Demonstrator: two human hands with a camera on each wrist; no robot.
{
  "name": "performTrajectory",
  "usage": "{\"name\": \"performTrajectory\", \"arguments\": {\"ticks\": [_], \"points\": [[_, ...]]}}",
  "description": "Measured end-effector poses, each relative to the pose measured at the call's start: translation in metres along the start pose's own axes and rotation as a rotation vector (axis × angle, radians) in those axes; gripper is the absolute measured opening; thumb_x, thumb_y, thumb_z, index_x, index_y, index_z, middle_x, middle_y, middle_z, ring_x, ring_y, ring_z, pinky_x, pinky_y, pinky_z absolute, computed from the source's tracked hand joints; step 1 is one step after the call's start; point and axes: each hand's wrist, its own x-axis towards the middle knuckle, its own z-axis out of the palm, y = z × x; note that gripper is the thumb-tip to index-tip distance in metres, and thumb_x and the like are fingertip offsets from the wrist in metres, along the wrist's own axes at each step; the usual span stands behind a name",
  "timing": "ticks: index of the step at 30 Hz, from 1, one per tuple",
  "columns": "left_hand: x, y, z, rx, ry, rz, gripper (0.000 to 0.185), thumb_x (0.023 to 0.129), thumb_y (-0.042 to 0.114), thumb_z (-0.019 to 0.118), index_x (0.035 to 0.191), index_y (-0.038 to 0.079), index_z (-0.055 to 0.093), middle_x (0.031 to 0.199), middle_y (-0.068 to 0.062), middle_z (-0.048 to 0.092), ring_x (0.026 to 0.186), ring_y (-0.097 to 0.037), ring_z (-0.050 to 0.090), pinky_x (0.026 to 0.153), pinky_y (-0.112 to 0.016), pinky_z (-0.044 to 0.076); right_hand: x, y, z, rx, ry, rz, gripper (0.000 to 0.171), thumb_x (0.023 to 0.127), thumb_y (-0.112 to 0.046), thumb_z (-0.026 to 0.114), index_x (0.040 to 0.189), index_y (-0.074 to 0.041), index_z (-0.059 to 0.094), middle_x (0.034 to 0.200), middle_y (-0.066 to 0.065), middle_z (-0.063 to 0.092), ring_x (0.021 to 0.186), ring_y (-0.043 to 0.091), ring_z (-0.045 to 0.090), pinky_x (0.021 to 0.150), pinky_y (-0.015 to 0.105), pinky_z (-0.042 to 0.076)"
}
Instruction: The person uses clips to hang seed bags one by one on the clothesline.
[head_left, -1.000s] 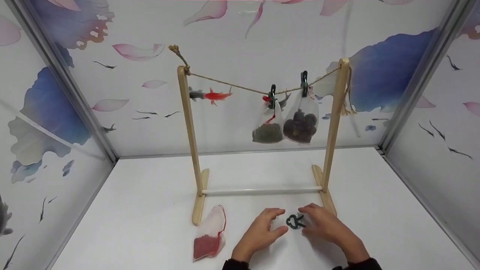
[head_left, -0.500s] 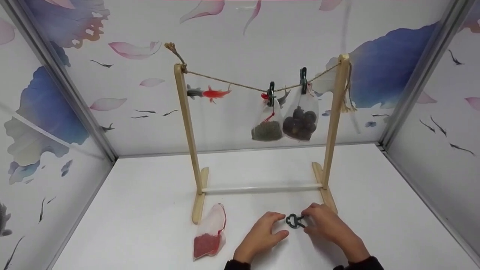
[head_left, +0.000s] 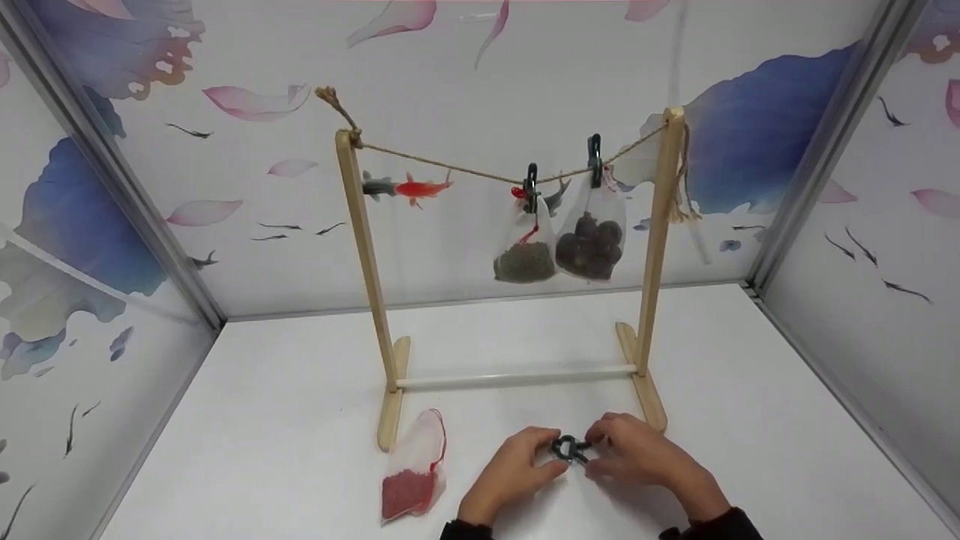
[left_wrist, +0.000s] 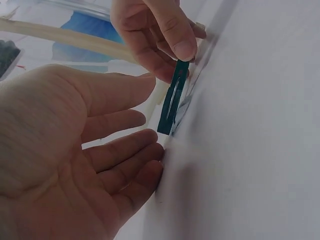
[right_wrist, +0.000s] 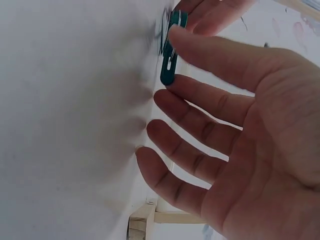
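Note:
A dark green clothes peg is held just above the white table, in front of the rack. My right hand pinches its handle end between thumb and forefinger, its other fingers spread below in the right wrist view. My left hand is around the peg's opposite end with relaxed fingers; in the left wrist view its fingertips come close beside the peg. On the table to the left lies a mesh bag with a red drawstring and dark red contents.
A wooden rack carries a sagging rope between its posts. From it hang a bag of green bits and a bag of dark round things, each on a peg. Printed walls enclose the table.
The peg and right hand have shifted slightly left, toward the left hand. My right fingers have closed in on the peg's handles. The hanging bags and the bag on the table stay put.

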Motion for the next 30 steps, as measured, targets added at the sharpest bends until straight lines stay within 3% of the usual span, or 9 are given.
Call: {"name": "performTrajectory", "arguments": {"ticks": [7,13,20,26,30], "points": [[-0.001,-0.003,-0.002,-0.025,-0.015,-0.017,0.049,0.093,0.022,0.075,0.135,0.000,0.063,0.131,-0.011,0.066,0.124,-0.018,0.059,0.108,-0.036,0.042,0.002,-0.005,0.002,0.082,-0.027,-0.035,0.029,0.084,-0.025,0.083,0.102,-0.005,0.072,0.091,-0.002,0.069,0.080,0.011,0.061,0.069,0.031,0.051],[0.000,-0.003,-0.003,-0.064,-0.048,-0.050,0.055,0.090,0.025,0.078,0.137,0.001,0.061,0.132,-0.009,0.065,0.123,-0.017,0.059,0.108,-0.035,0.042,0.003,-0.008,0.000,0.105,-0.020,-0.045,0.026,0.083,-0.022,0.080,0.103,-0.008,0.071,0.093,-0.002,0.069,0.081,0.014,0.061,0.069,0.029,0.050],[-0.002,-0.003,-0.006,-0.095,-0.013,0.009,0.054,0.093,0.024,0.075,0.137,-0.004,0.059,0.123,-0.009,0.068,0.106,-0.013,0.066,0.095,-0.031,0.050,0.004,-0.011,-0.004,0.153,-0.034,-0.060,0.029,0.085,-0.023,0.078,0.107,-0.007,0.069,0.096,-0.003,0.068,0.084,0.015,0.063,0.072,0.029,0.053],[-0.003,-0.002,-0.012,-0.182,-0.033,0.004,0.057,0.092,0.021,0.077,0.140,-0.004,0.056,0.125,-0.010,0.068,0.104,-0.014,0.068,0.091,-0.031,0.053,0.004,-0.012,-0.007,0.171,-0.038,-0.064,0.029,0.087,-0.024,0.076,0.110,-0.008,0.068,0.098,-0.004,0.067,0.085,0.014,0.062,0.073,0.030,0.053],[-0.004,-0.003,-0.015,-0.181,-0.021,-0.002,0.056,0.092,0.022,0.077,0.138,-0.003,0.058,0.125,-0.008,0.069,0.101,-0.011,0.068,0.091,-0.030,0.053,0.003,-0.011,-0.007,0.182,-0.038,-0.080,0.031,0.090,-0.027,0.075,0.113,-0.007,0.068,0.101,-0.002,0.067,0.086,0.014,0.062,0.073,0.030,0.054]]}}
